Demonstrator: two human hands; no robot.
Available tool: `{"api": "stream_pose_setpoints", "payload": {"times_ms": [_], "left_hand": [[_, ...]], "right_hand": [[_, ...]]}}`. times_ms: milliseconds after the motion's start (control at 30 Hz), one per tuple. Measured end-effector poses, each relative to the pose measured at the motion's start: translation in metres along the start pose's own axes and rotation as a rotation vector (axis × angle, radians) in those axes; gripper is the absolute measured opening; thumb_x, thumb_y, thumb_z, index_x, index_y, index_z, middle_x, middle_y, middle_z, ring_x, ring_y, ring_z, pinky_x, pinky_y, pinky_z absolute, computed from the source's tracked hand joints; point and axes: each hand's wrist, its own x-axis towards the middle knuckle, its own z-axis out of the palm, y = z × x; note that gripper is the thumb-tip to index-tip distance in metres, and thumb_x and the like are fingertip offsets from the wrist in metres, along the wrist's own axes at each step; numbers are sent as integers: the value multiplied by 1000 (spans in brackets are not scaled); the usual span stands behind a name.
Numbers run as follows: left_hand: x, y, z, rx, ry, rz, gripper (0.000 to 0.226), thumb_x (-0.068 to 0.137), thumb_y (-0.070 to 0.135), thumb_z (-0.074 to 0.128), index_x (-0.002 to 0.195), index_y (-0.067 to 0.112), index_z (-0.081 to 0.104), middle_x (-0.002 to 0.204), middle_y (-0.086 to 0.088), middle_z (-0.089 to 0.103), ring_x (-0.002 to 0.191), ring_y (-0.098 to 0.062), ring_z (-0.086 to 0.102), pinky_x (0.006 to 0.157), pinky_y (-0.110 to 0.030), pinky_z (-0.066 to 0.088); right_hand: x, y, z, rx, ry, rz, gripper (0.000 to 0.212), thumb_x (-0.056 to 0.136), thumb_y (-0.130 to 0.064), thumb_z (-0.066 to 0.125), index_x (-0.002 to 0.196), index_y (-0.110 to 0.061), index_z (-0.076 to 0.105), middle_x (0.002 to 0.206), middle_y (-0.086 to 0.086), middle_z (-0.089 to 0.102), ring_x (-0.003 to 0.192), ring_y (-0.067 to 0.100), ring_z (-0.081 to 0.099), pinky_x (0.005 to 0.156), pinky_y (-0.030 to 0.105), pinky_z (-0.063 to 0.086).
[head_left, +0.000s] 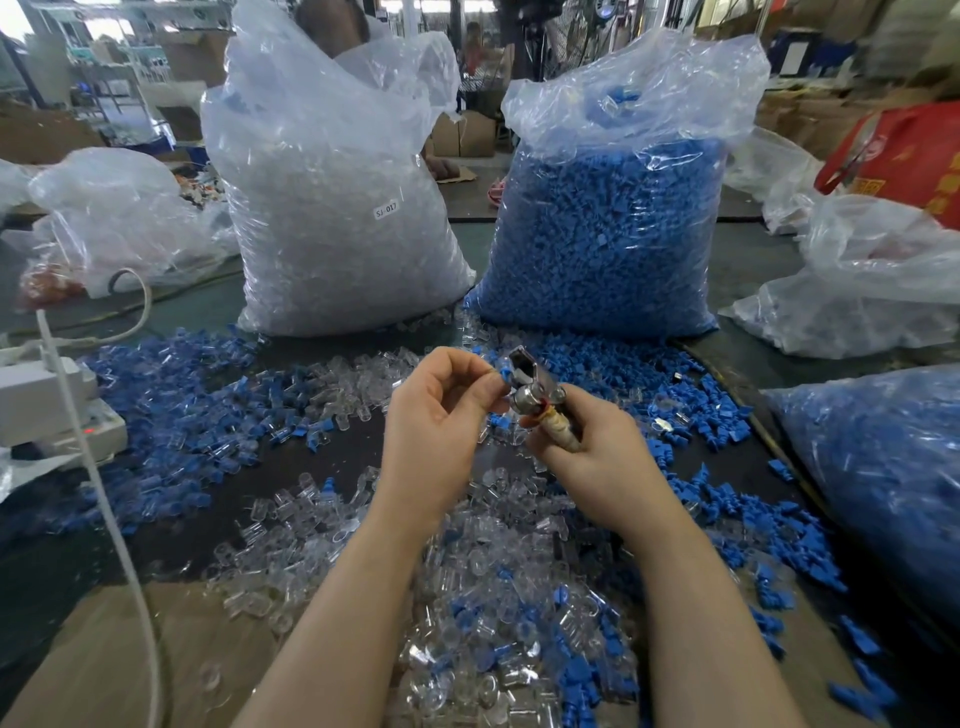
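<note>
A tall clear bag of blue pieces (597, 234) stands on the dark table (748, 280), and everything here is placed from it. Directly in front of that bag, raised above the table, the two hands meet. The right hand (592, 462) has its fingers curled round the tape-wrapped handle of a small metal tool (524, 382), whose head tilts up and away toward the bag. The left hand (436, 415), also in front of the bag and slightly to its left, pinches a single blue piece (503, 375) between thumb and fingertips and holds it against the tool's head. Whether the piece is seated in the tool cannot be told. Just left of the bag stands a bag of clear caps (332, 223) bearing a small white label. From the foot of the blue bag toward the person, loose blue pieces (182, 395) and loose clear caps (493, 571) lie mixed in a heap. Far to the bag's left, a white cable (104, 493) runs past a white box (41, 395). To the bag's right and nearer the person lies another sack of blue pieces (883, 467)
</note>
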Motion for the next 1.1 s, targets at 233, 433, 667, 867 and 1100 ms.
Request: {"api": "stream_pose_setpoints", "payload": {"times_ms": [233, 433, 667, 867, 1100], "left_hand": [[1, 0, -2, -7, -15, 14, 6, 91, 2, 64, 88, 6, 63, 82, -9, 68, 77, -13, 66, 77, -28, 58], [0, -1, -3, 1, -8, 9, 9, 92, 2, 63, 87, 9, 63, 80, -6, 68, 76, -12, 66, 76, -25, 56], [0, -1, -1, 11, -4, 7, 11, 92, 2, 62, 86, 11, 63, 78, 1, 66, 75, -8, 64, 75, -23, 55], [0, -2, -2, 16, 1, 6, 10, 93, 2, 62, 86, 9, 63, 79, -1, 66, 76, -10, 64, 76, -24, 56], [8, -1, -16, -54, 140, -205, 4, 88, 7, 68, 87, 10, 69, 79, -2, 74, 75, -14, 71, 70, -19, 56]], "right_hand": [[-1, -3, 0, -50, 15, -17, 17, 77, -13, 58, 90, -22, 64, 72, -1, 64, 70, 26, 57, 65, 50, 51], [-2, -4, 3, -84, 44, -4, 17, 70, -15, 52, 84, -21, 62, 62, 0, 59, 61, 24, 54, 58, 45, 49], [-2, -4, 4, -138, 45, -2, 14, 73, -13, 53, 84, -19, 61, 68, 1, 61, 66, 26, 54, 61, 46, 49], [-2, -4, 5, -139, 37, 16, 17, 77, -10, 55, 87, -22, 61, 72, -1, 61, 70, 26, 55, 63, 47, 51], [-3, -3, 5, -154, 69, 9, 9, 76, -19, 54, 84, -21, 56, 66, -4, 58, 64, 20, 51, 56, 37, 40]]}}
